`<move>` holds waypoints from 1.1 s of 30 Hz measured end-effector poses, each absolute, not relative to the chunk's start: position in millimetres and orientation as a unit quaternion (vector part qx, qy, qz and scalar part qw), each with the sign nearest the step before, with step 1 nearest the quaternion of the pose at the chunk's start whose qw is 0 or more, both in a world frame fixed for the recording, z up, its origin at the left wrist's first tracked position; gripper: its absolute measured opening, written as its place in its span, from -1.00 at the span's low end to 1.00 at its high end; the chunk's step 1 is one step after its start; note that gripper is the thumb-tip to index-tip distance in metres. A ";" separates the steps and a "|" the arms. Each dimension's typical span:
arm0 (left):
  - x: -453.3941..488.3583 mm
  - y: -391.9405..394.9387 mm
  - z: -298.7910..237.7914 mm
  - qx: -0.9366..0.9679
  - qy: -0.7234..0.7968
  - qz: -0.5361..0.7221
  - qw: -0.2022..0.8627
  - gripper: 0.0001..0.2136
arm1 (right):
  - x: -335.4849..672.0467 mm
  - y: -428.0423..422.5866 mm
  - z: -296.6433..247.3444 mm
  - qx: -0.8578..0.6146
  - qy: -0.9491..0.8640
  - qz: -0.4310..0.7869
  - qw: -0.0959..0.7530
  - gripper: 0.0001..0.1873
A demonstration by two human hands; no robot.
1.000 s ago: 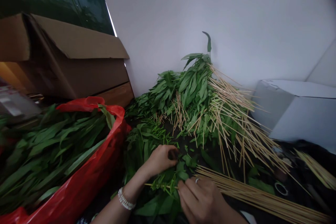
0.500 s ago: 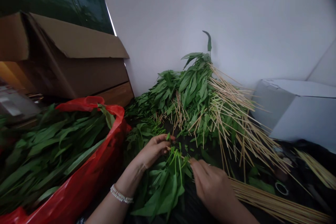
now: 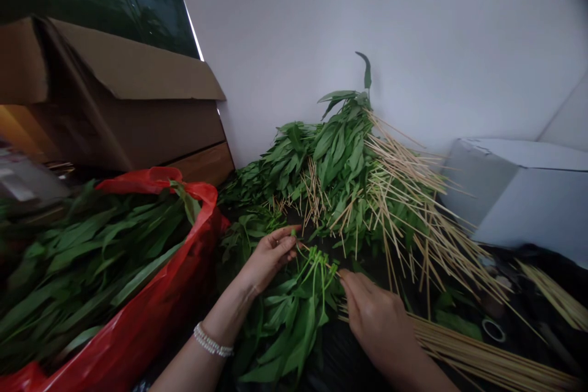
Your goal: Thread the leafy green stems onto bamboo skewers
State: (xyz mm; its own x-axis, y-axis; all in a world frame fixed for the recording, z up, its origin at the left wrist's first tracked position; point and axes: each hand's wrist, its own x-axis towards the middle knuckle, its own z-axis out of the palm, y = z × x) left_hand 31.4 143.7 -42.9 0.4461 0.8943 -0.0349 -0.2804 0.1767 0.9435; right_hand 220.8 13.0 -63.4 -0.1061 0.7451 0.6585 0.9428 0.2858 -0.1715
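My left hand (image 3: 269,255), a bead bracelet on its wrist, pinches the stem ends of a small bunch of green leaves (image 3: 294,312) that hangs toward me. My right hand (image 3: 374,318) is closed in a pinch at the same stems, gripping a thin bamboo skewer (image 3: 321,259) that runs through them. Just behind lies a big heap of leaf bunches on skewers (image 3: 353,177), leaning against the white wall.
A red plastic bag (image 3: 151,312) full of loose long leaves sits at left, cardboard boxes (image 3: 138,110) behind it. Bare bamboo skewers (image 3: 482,355) lie bundled at lower right. A white box (image 3: 519,190) stands at right, a small ring (image 3: 492,329) near it.
Both hands rose from the tabletop with the leaf bunch and moved toward the heap; the leaves now hang down from the skewer, and my right hand shifted right.
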 end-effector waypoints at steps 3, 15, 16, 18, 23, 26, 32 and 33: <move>30.9 146.3 -40.9 0.449 0.343 0.480 0.671 -0.65 | 221.3 12.9 -62.9 -0.577 -0.729 -0.145 0.339 -0.68; 31.4 140.9 -38.3 0.535 0.344 0.415 0.650 -0.63 | 220.1 13.2 -64.2 -0.566 -0.726 -0.134 0.368 -0.70; 33.4 138.2 -39.0 0.547 0.338 0.396 0.655 -0.64 | 220.1 13.2 -64.2 -0.567 -0.725 -0.132 0.367 -0.70; 35.8 135.4 -40.2 0.556 0.332 0.388 0.656 -0.65 | 220.2 13.3 -64.1 -0.569 -0.724 -0.131 0.366 -0.69; 34.6 138.1 -41.2 0.571 0.343 0.395 0.633 -0.63 | 220.4 13.7 -64.8 -0.573 -0.718 -0.132 0.372 -0.70; 34.2 138.3 -41.3 0.573 0.347 0.393 0.630 -0.62 | 220.6 13.9 -65.0 -0.576 -0.719 -0.132 0.367 -0.70; 34.5 136.7 -40.0 0.595 0.346 0.388 0.613 -0.64 | 221.6 13.5 -65.7 -0.585 -0.721 -0.125 0.351 -0.68; 34.3 136.9 -39.7 0.604 0.346 0.387 0.605 -0.65 | 221.8 13.4 -66.0 -0.585 -0.722 -0.123 0.348 -0.67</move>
State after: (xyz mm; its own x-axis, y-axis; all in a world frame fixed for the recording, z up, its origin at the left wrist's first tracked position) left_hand 34.3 136.9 -39.7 0.4609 0.8861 0.0491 -0.0512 -0.0286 0.9983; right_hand 221.8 13.4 -66.0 -0.0725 0.7588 0.6472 0.9307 0.2848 -0.2297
